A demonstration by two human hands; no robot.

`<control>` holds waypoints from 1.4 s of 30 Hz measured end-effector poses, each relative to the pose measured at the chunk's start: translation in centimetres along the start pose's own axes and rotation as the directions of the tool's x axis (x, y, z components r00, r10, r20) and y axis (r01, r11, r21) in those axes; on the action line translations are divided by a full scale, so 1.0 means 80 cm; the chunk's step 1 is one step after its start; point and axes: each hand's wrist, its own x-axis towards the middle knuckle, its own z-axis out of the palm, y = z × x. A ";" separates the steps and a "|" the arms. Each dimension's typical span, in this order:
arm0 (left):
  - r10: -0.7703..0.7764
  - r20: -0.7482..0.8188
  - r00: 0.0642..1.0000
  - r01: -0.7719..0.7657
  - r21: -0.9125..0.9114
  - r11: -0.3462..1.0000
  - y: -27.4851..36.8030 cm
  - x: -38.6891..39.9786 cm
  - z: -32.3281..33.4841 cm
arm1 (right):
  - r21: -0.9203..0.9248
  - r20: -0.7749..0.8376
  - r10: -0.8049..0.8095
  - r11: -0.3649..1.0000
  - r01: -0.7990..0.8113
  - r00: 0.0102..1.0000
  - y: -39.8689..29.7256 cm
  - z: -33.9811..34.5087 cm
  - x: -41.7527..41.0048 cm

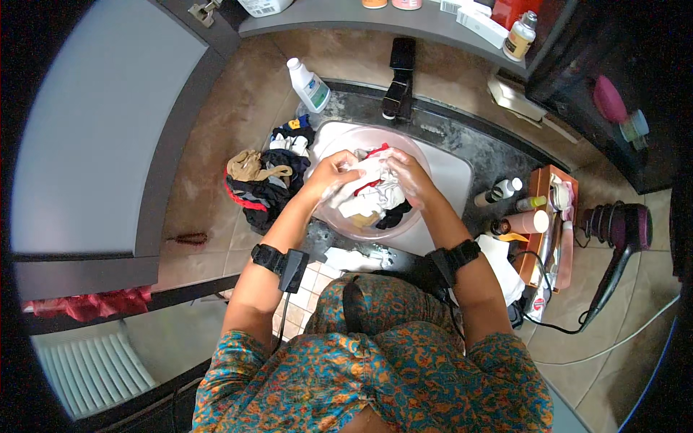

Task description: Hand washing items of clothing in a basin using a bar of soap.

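Note:
Both hands hold a white cloth garment with red trim over a pale pink plastic basin. My left hand grips its left side, thumb on top. Suds cover the fingers of my right hand, which are closed on the garment's other side. Below them in the basin lie more white cloth, a tan piece and a black piece. The basin stands in a white sink. Which folds belong to the held garment is partly hidden by the hands.
Dark, tan and red clothes are heaped left of the sink. Behind stand a white bottle and a black faucet. To the right are several bottles, an orange-brown organizer box and a hair dryer with its cord. A shelf overhangs the back.

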 end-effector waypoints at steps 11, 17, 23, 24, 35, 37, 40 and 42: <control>0.116 -0.224 0.968 -0.176 -0.272 0.946 -0.016 0.002 0.004 | 0.346 -0.196 0.084 0.938 -0.011 0.977 -0.005 0.030 -0.001; 0.529 -0.242 0.814 -0.288 0.621 0.728 0.000 0.001 0.086 | 0.631 -0.052 0.078 0.775 -0.028 0.996 0.046 0.046 0.018; 0.459 -0.470 0.754 0.022 0.717 0.697 0.011 0.023 0.048 | 0.508 -0.128 0.316 0.835 -0.212 0.940 0.072 0.066 0.032; 0.460 -0.469 0.754 0.016 0.714 0.700 0.016 0.019 0.056 | 0.488 -0.108 0.297 0.848 -0.210 0.949 0.070 0.062 0.030; 0.428 -0.493 0.757 0.061 0.707 0.705 0.021 0.016 0.048 | 0.316 -0.077 0.245 0.925 -0.210 0.966 0.050 0.069 0.019; 0.444 -0.462 0.767 -0.022 0.674 0.739 0.026 0.005 0.073 | 0.562 0.060 0.159 0.811 -0.165 0.985 0.044 0.066 0.015; 0.551 -0.317 0.772 -0.077 0.814 0.575 0.031 0.015 0.107 | 0.848 0.210 -0.334 0.530 -0.001 0.919 0.118 0.021 0.066; 0.487 -0.382 0.785 0.019 0.801 0.598 0.014 0.041 0.085 | 0.672 0.180 -0.019 0.733 -0.109 0.983 0.140 0.000 0.076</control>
